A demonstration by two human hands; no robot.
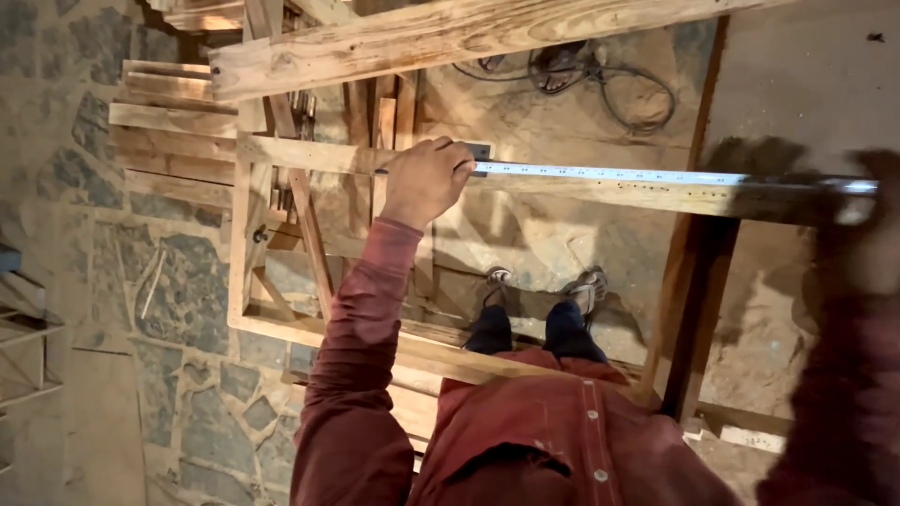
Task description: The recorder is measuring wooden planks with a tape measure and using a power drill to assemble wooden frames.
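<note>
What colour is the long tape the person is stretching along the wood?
The measuring tape is silvery white with small dark marks, seen in the head view.

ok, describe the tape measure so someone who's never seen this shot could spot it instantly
Start at the wooden frame the person stands inside, then its long horizontal rail at mid-picture. The tape measure is the thin strip along that rail, running from the left hand to the blurred right hand. It is the only pale, shiny metal band among rough brown timber.

The dusty stone floor holds a pale wooden frame. A stack of rough wooden planks lies beside it, and a dark coiled cable rests farther off
</note>
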